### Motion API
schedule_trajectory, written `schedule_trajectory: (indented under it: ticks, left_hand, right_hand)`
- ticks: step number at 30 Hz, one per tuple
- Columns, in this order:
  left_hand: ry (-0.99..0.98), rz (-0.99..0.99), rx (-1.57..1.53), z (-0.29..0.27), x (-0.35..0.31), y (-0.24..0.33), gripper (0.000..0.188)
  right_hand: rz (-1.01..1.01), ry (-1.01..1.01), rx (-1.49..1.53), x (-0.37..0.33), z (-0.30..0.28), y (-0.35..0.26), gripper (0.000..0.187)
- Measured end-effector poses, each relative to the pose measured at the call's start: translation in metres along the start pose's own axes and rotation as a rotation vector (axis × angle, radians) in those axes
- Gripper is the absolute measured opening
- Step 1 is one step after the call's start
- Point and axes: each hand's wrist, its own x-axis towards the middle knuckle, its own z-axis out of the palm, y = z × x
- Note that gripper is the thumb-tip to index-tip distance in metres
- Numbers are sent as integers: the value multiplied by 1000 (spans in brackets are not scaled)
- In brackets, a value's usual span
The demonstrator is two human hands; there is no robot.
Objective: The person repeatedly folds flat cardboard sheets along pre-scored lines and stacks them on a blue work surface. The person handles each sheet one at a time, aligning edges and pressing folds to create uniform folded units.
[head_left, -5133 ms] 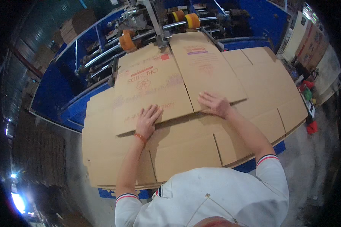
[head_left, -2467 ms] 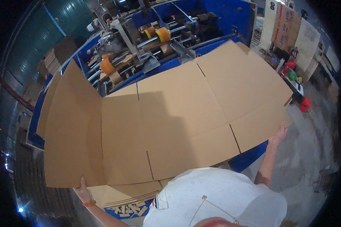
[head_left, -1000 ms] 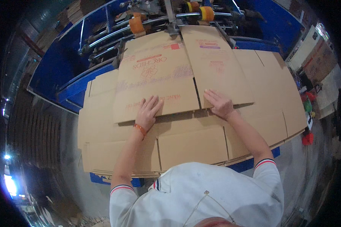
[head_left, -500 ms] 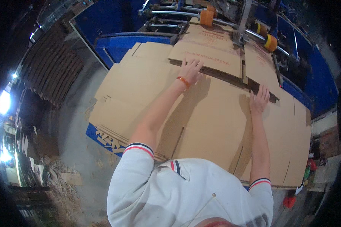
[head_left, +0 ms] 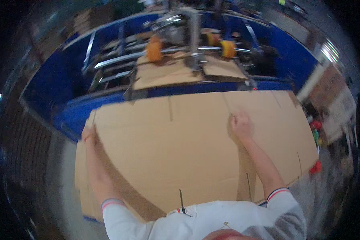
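As the folded carton [head_left: 168, 74] feeds away, left hand [head_left: 89, 133] and right hand [head_left: 242, 124], fingers' grip unclear, shift to the next sheet [head_left: 196, 144].

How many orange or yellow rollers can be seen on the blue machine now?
3: an orange roller left of the metal post; right of it, a yellow roller and a duller orange one farther back. The picture is blurred; others may be hidden.

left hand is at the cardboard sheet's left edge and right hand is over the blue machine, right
The right hand is not over the blue machine: the head view shows it over the cardboard sheet, right of the middle. The left hand is indeed at the sheet's left edge.
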Motion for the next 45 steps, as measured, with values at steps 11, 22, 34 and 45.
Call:
schedule_trajectory:
  ticks: [11, 22, 34, 45]
  left_hand:
    - [167, -236, -153, -11, 5, 37, 57]
    - [567, -617, -479, -77, -12, -53, 50]
    - [98, 10, 212, -69, -132, -100, 57]
    - [467, 179, 561, -154, -148, -6, 59]
  right_hand:
    - [44, 119, 103, 6, -14, -7, 17]
    - [71, 78, 155, 2, -3, 8, 13]
    - [23, -16, 57, 14, -25, -16, 15]
    - [42, 114, 142, 9, 1, -12, 13]
